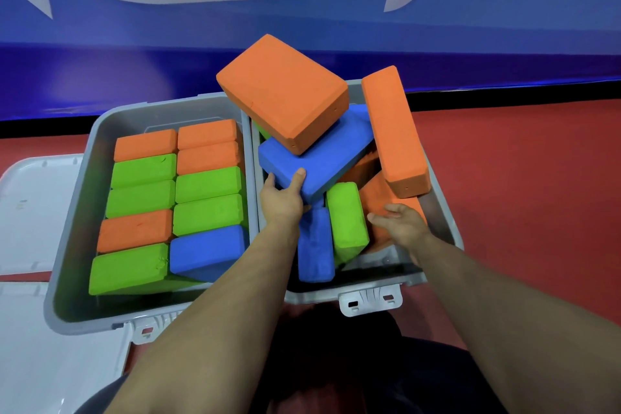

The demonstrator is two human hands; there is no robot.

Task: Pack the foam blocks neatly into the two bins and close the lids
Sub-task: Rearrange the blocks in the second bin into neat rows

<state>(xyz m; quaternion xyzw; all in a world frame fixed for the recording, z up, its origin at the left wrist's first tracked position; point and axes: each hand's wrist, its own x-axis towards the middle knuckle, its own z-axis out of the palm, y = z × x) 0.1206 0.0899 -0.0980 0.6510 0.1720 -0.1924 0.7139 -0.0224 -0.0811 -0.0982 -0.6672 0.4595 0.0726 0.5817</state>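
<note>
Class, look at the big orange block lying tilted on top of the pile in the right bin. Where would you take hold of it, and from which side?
Grip the orange block across its two long side faces, coming from above. It lies tilted on the blue block, nothing covers it, and both hands could span it. The left hand currently grips that blue block beneath.

Tilted orange blocks point(284, 91) and a blue block point(316, 158) crowd the right bin point(369, 291); open room near its front wall.
</note>
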